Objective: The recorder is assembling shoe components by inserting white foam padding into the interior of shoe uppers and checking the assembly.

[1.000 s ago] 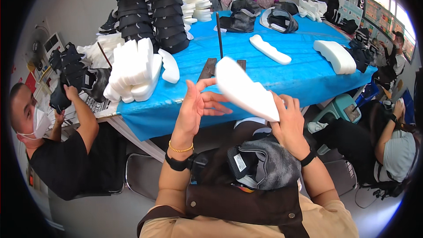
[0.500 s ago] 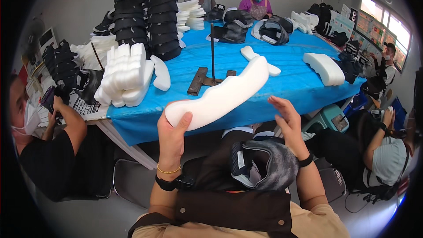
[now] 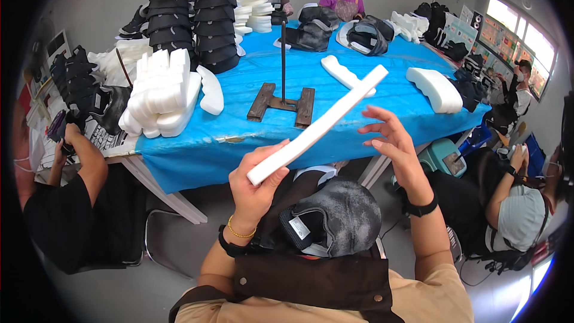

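Note:
My left hand (image 3: 256, 186) grips the lower end of a long white foam pad (image 3: 320, 124), held edge-on and slanting up to the right above my lap. Beside the pad's upper half, my right hand (image 3: 391, 142) is open with spread fingers and does not touch it. A grey and black padded vest piece (image 3: 335, 218) lies in my lap below the two hands. Just beyond the pad, a metal rod stand on a wooden base (image 3: 283, 97) rises from the blue-covered table (image 3: 239, 137).
A heap of white foam pads (image 3: 160, 93) and tall stacks of black vest parts (image 3: 192, 12) fill the table's left. Loose foam pieces (image 3: 434, 88) lie at the right. One person sits at my left (image 3: 66, 203), another at my right (image 3: 514, 203), two at the far end.
The foam pad has turned from flat-on to edge-on and lifted at its far end. My right hand has come away from it and opened; my left hand still holds the lower end.

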`<state>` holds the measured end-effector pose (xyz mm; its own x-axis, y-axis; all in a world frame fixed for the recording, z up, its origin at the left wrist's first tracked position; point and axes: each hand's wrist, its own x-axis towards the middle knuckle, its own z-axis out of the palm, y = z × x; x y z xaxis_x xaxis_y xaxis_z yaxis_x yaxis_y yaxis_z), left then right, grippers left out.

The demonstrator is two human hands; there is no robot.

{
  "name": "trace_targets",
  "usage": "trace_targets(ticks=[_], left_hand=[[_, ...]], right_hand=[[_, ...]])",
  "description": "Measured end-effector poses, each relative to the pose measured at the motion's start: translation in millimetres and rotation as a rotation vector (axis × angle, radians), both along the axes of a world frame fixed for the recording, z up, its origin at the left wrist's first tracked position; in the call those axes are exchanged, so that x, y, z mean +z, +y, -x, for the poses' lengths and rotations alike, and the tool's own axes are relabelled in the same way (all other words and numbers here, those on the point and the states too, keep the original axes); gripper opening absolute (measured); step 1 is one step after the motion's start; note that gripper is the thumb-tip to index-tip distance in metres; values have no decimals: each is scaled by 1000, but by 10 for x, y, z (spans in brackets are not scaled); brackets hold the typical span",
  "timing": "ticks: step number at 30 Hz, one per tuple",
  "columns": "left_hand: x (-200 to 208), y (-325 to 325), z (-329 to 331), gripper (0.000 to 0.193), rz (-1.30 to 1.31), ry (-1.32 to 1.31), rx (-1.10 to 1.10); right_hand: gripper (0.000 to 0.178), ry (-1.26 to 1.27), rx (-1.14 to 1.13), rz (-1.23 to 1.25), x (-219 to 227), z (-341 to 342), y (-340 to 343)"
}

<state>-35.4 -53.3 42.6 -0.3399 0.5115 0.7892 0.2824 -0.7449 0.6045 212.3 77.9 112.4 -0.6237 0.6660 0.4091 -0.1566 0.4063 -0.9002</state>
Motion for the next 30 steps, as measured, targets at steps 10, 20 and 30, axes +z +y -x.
trace_targets(ticks=[10, 20, 30], left_hand=[[263, -30, -145, 29, -111, 617, -207], [519, -229, -138, 40, -244, 476, 502], [284, -146, -194, 54, -74, 100, 57]], right_hand=[[83, 123, 1, -140, 25, 344, -317], [82, -214, 227, -429, 232, 285, -360], [75, -242, 175, -565, 340, 385, -564]])
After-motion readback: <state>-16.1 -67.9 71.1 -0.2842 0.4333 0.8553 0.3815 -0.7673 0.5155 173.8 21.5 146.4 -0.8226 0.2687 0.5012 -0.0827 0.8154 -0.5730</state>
